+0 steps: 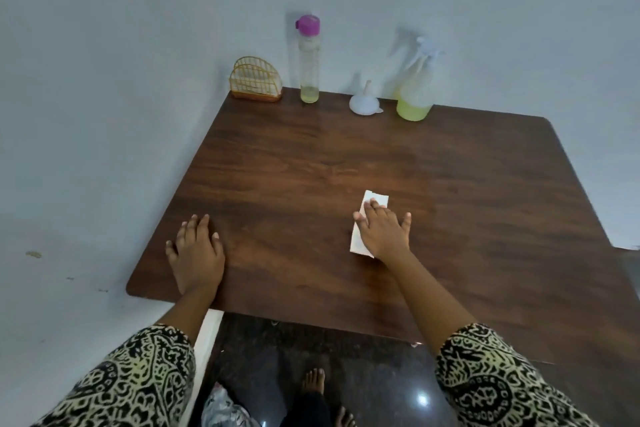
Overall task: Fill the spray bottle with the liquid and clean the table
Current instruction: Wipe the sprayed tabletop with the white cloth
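The right hand [382, 230] presses flat, fingers spread, on a folded white paper tissue [367, 224] mid-way across the dark wooden table [311, 166]; the left hand [197, 253] lies flat, fingers slightly apart, near the left edge. Along the far edge stand a clear spray bottle of yellow liquid [415, 94], a white plastic funnel [365, 102], a tall purple-capped bottle [309, 59] and a yellow wire napkin holder [255, 80], all well apart from the hands
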{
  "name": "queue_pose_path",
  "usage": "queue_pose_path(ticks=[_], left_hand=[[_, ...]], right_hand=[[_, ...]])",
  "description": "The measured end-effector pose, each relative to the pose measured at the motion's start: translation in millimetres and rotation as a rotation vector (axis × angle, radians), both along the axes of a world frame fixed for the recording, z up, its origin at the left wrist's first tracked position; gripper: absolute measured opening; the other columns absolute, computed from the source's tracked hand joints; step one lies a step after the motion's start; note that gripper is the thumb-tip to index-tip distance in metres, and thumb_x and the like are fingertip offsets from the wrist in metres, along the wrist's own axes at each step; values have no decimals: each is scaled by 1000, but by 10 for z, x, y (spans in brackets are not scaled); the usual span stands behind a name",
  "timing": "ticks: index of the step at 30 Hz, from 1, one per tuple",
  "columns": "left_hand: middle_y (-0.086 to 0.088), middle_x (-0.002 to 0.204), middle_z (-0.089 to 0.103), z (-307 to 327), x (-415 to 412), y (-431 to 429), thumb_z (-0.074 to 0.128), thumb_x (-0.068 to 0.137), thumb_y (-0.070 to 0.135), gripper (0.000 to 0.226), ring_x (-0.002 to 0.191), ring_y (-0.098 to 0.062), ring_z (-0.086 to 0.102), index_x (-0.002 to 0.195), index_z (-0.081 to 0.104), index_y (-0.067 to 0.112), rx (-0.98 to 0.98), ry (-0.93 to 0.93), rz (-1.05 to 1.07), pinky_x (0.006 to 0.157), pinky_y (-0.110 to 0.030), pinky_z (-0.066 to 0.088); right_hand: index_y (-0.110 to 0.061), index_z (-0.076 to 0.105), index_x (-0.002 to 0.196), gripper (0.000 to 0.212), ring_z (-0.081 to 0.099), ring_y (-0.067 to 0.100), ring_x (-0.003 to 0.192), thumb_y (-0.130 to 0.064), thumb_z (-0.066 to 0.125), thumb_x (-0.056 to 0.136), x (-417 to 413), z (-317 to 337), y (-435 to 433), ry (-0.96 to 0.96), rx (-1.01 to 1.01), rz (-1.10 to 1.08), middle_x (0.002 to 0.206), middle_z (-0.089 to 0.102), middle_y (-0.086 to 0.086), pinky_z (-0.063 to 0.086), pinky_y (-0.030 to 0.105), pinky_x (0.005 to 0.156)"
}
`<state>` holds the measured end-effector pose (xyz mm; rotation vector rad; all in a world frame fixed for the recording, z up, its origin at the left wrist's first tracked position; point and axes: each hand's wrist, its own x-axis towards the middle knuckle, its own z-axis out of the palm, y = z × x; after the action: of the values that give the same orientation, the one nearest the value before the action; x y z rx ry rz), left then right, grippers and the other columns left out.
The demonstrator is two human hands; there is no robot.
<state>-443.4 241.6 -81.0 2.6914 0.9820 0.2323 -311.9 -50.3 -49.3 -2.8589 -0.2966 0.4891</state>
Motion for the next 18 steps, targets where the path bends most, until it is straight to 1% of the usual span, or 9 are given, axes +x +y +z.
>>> queue_pose_path(ticks=[2, 4, 6, 7, 10, 11, 14, 16, 18], left_hand=[[-17, 145, 47, -6, -25, -71, 57, 92, 14, 43, 137, -35, 38, 135, 54, 9, 15, -27, -44, 108, -62, 25], [-19, 143, 49, 3, -26, -162, 62, 88, 8, 46, 136, -38, 40, 133, 56, 9, 13, -57, -79, 105, -65, 27], [-18, 145, 47, 23, -2, -310, 65, 85, 8, 49, 137, -38, 38, 134, 56, 11, -38, -66, -105, 106, -65, 25], [-18, 145, 46, 27, 24, -416, 65, 85, 12, 49, 137, -38, 38, 133, 56, 12, -63, -76, -129, 106, -65, 26], [-17, 143, 49, 39, 120, -788, 51, 84, 32, 51, 133, -40, 43, 130, 59, 12, -151, -129, -278, 104, -61, 35], [-16, 144, 48, 62, 176, -919, 49, 84, 33, 52, 132, -39, 44, 131, 58, 13, -197, -137, -318, 105, -59, 36], [-8, 150, 41, 144, 391, -1297, 61, 89, 24, 50, 137, -29, 39, 137, 52, 16, -396, -112, -373, 112, -46, 32], [-3, 152, 37, 190, 565, -1515, 65, 89, 24, 58, 141, -21, 32, 143, 44, 18, -488, -67, -441, 114, -35, 26], [3, 151, 37, 233, 747, -1731, 65, 90, 29, 63, 141, -15, 29, 146, 39, 19, -563, 3, -534, 114, -30, 24]], right_hand=[[-16, 35, 145, 48, 36, 27, 136, -38, 29, 103, 177, 118, -90, -38, 50, -8, 151, 36, 5, 26, 48, 110], [-15, 38, 142, 44, 39, 29, 132, -31, 39, 101, 363, 166, -159, -79, 51, -4, 149, 38, 6, 37, 45, 101], [-16, 36, 144, 49, 34, 28, 135, -29, 47, 98, 498, 184, -187, -35, -35, 79, 151, 32, 4, 39, 46, 100], [-15, 37, 143, 51, 33, 28, 134, -30, 51, 96, 556, 180, -189, -12, -77, 127, 149, 34, 5, 41, 46, 99], [-11, 45, 132, 47, 45, 29, 123, -28, 60, 91, 671, 194, -162, 22, -74, 169, 132, 46, 9, 45, 42, 92], [-11, 47, 128, 44, 50, 29, 119, -26, 62, 89, 690, 192, -157, 64, -43, 156, 128, 51, 9, 47, 41, 90], [-12, 63, 115, 30, 60, 27, 108, -20, 65, 85, 661, 198, -182, 288, -19, 190, 115, 65, 8, 50, 37, 86], [-10, 68, 113, 29, 61, 24, 96, -20, 65, 86, 602, 240, -260, 416, -55, 286, 112, 67, 10, 48, 32, 78], [-5, 68, 109, 28, 55, 19, 82, -19, 65, 86, 553, 301, -458, 485, 31, 292, 101, 67, 10, 43, 27, 68]])
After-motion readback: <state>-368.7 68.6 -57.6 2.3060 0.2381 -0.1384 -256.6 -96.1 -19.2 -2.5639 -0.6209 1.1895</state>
